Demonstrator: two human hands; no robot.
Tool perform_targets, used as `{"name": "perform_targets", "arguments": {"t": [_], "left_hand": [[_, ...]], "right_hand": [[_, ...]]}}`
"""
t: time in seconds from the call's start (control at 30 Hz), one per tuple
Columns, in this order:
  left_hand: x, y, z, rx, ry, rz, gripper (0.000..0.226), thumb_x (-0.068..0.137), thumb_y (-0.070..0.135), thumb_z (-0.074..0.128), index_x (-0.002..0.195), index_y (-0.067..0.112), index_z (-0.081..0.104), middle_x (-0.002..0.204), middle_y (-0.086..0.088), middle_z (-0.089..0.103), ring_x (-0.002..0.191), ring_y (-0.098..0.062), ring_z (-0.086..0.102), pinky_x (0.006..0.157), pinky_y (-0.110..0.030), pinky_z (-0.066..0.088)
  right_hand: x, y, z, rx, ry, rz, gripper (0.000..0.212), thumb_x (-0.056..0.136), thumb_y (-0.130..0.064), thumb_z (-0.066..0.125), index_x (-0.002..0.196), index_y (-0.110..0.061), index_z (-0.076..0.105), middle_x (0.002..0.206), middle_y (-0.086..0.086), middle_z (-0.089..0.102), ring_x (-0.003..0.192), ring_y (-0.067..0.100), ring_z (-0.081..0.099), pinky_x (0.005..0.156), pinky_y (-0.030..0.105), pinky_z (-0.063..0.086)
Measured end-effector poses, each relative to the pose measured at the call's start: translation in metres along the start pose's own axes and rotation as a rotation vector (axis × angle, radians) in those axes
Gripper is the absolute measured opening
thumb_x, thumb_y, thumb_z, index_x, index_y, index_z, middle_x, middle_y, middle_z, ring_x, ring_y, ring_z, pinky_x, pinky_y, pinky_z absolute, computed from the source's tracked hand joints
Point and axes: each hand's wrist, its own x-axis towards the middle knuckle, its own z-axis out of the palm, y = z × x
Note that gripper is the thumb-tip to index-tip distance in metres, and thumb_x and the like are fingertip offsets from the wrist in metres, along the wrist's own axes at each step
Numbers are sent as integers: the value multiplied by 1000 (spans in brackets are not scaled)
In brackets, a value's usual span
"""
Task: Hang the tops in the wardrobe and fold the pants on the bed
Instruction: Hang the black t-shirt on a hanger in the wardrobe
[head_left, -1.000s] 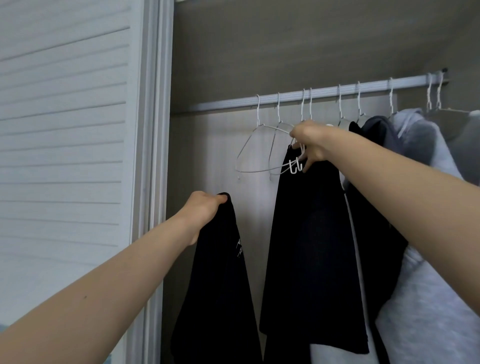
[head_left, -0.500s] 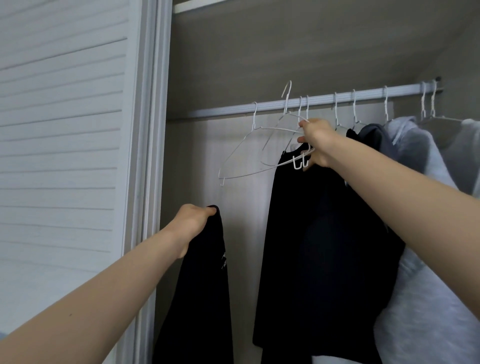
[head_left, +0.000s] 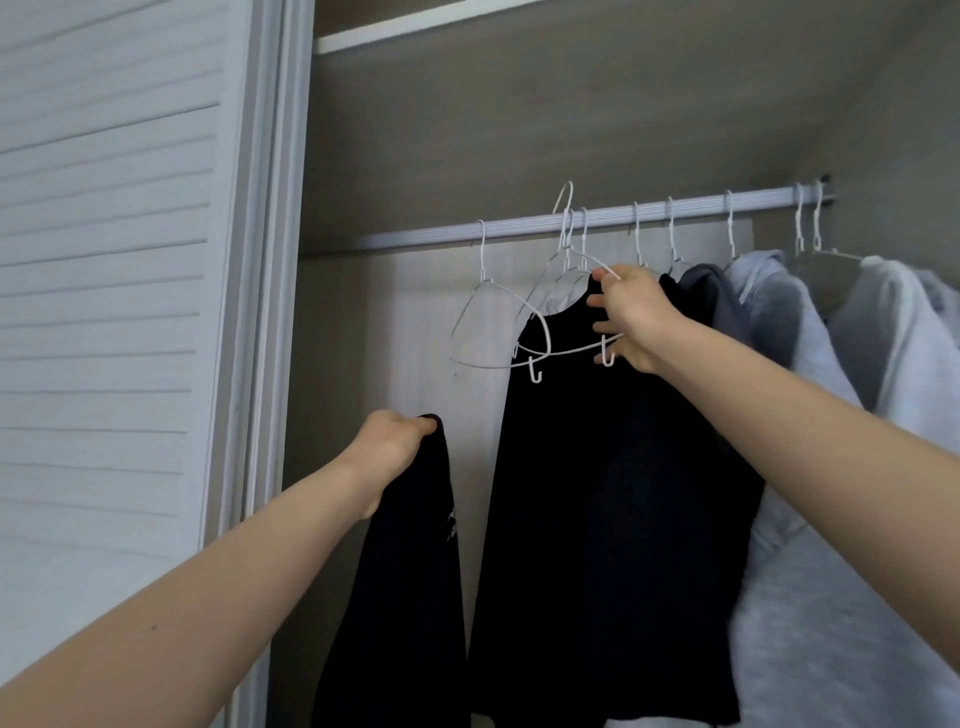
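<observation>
My left hand (head_left: 392, 447) grips a black top (head_left: 410, 597) by its upper edge, and the top hangs down at the lower left of the open wardrobe. My right hand (head_left: 631, 317) holds a white wire hanger (head_left: 545, 332) whose hook is lifted above the silver rail (head_left: 519, 228). Just right of the hanger, another black top (head_left: 613, 519) hangs from the rail. One more empty white hanger (head_left: 480, 291) hangs to the left.
A white louvred sliding door (head_left: 104, 312) and its frame stand at the left. Right of the black top hang a dark grey garment (head_left: 711, 296) and grey hoodies (head_left: 831, 467) on several white hangers. A shelf panel (head_left: 519, 104) runs above the rail.
My right hand has lifted the white hanger so that its hook rose off the rail. The camera has tilted up a little. My left hand still grips the black top.
</observation>
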Motion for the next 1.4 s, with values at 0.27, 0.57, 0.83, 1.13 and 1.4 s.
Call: {"name": "perform_targets", "arguments": {"t": [0.27, 0.57, 0.83, 1.13, 1.4], "left_hand": [[-10, 2, 9, 59, -29, 77, 27, 95, 30, 59, 87, 5, 63, 80, -14, 63, 68, -25, 63, 60, -25, 46], [-18, -1, 13, 384, 73, 176, 40, 93, 36, 61, 73, 0, 63, 63, -11, 54, 64, -25, 54, 62, -31, 39], [-42, -7, 17, 665, 198, 156, 39, 94, 35, 61, 96, -2, 72, 93, -23, 67, 97, -40, 61, 80, -35, 46], [-80, -25, 14, 623, 260, -15, 42, 89, 34, 66, 106, -3, 68, 110, -25, 65, 102, -40, 60, 82, -36, 47], [-143, 4, 46, 484, -25, 46, 32, 88, 27, 66, 83, -5, 69, 69, -12, 59, 64, -23, 57, 59, -32, 43]], "right_hand": [[-50, 2, -20, 165, -56, -111, 32, 104, -25, 26, 128, -23, 46, 117, 1, 61, 111, 21, 59, 87, 55, 51], [-175, 17, -77, 548, -156, -44, 26, 104, -31, 31, 114, -23, 54, 60, 0, 59, 63, 15, 58, 76, 47, 58], [-234, 27, -159, 549, -380, 226, 33, 104, -29, 34, 118, -13, 59, 49, 1, 35, 42, 14, 36, 64, 40, 50], [-273, 28, -227, 497, -495, 322, 34, 101, -30, 36, 110, -14, 64, 47, -2, 23, 38, 12, 23, 61, 41, 54], [-301, 72, -188, 448, -552, 336, 32, 103, -30, 34, 112, -17, 62, 48, -2, 28, 41, 11, 28, 64, 40, 54]]}}
